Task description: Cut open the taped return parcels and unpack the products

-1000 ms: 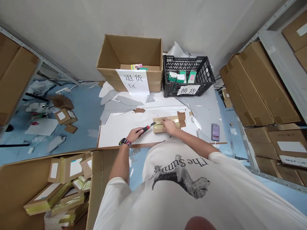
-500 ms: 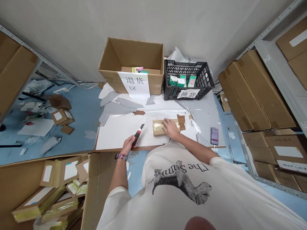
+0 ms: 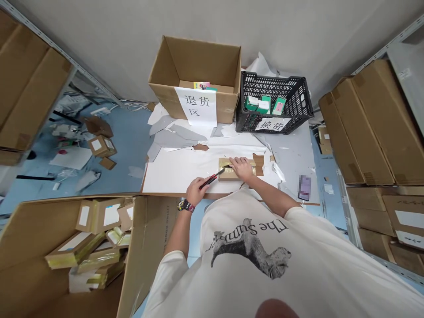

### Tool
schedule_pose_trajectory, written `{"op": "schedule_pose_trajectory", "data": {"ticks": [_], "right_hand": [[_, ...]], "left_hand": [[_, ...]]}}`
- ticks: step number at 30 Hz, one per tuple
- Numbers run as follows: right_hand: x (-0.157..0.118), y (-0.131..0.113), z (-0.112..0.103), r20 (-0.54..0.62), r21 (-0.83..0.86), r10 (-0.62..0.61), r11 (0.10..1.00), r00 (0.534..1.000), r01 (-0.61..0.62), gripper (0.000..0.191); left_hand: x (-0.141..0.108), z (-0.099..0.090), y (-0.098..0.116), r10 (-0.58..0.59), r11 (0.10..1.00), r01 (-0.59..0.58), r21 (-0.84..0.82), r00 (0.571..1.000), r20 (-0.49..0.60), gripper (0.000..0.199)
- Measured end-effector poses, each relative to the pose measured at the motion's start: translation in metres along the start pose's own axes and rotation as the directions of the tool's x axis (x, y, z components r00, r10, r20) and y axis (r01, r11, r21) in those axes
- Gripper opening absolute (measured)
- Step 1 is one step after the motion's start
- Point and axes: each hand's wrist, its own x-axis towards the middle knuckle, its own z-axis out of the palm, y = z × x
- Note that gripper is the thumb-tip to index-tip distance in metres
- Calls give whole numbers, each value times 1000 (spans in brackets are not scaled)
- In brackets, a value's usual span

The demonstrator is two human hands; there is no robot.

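Note:
A small cardboard box (image 3: 228, 175) with shiny tape lies near the front edge of the white-covered table (image 3: 175, 173). My right hand (image 3: 241, 169) rests on top of this box, its fingers wrapped over the far side. My left hand (image 3: 197, 190) is closed round a red and black utility knife (image 3: 208, 181). The knife's tip reaches the taped left part of the box, close to my right fingertips. A patterned watch (image 3: 186, 205) is on my left wrist.
Behind stand an open carton (image 3: 162, 98) with a paper sign and a black crate (image 3: 247, 126) holding green boxes. A phone (image 3: 304, 187) lies right. At lower left, a large carton (image 3: 132, 251) holds several parcels.
My left hand has brought the knife rightward to the box. My right hand stays on the box. The camera view has shifted, so the surroundings sit further right and the table a little higher.

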Motion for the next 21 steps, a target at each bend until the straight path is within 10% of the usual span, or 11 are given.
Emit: {"op": "schedule_pose_trajectory", "data": {"ticks": [6, 21], "right_hand": [[4, 3, 7, -21, 32, 5, 999, 1000, -4, 56], [3, 7, 14, -70, 116, -35, 992, 997, 43, 60]], "left_hand": [[24, 5, 10, 19, 956, -14, 294, 1000, -17, 47], [50, -19, -24, 68, 940, -51, 338, 997, -40, 47]]}}
